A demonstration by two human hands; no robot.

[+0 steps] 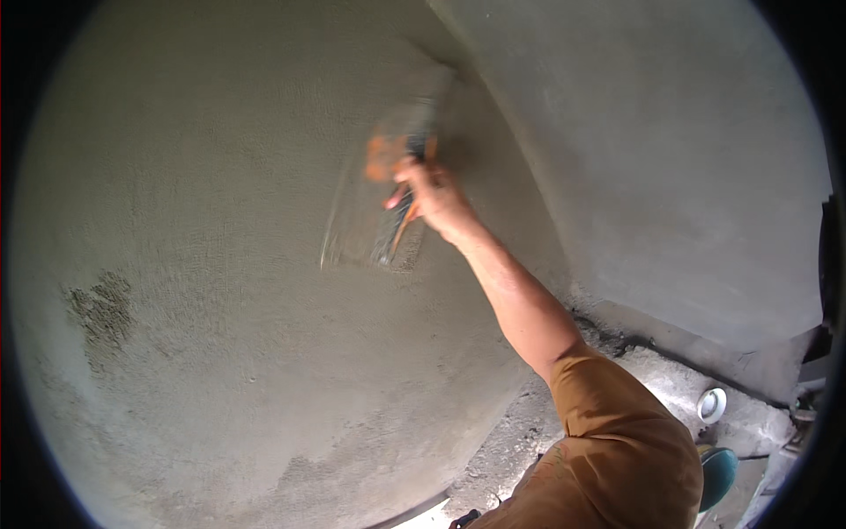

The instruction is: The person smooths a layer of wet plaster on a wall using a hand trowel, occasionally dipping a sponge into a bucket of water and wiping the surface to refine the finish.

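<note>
Nearest the camera was your brown cloth sleeve (pixel 617 397), creased in soft folds and running into the shirt at the bottom. From it your bare forearm (pixel 511 286) reached up and left to your right hand (pixel 441 201), whose fingers were curled closed around the handle of a trowel (pixel 386 229). The trowel lay against the upper middle of the grey wall (pixel 220 176), left of its curved-looking corner edge; it was broad and flat, with orange and black parts, though blur made its outline hard to fix. You had your left hand out of view, so I cannot tell its grip.

The wall's coating was matt, finely streaked, with a coarse dark patch (pixel 101 309) near its left edge. Past the corner stood a smoother grey wall (pixel 670 159). Below lay rough, crumbly rubble (pixel 511 441), a round white object (pixel 711 406) and a rounded green shape (pixel 718 476). Your forearm and sleeve hid part of the wall and floor.
</note>
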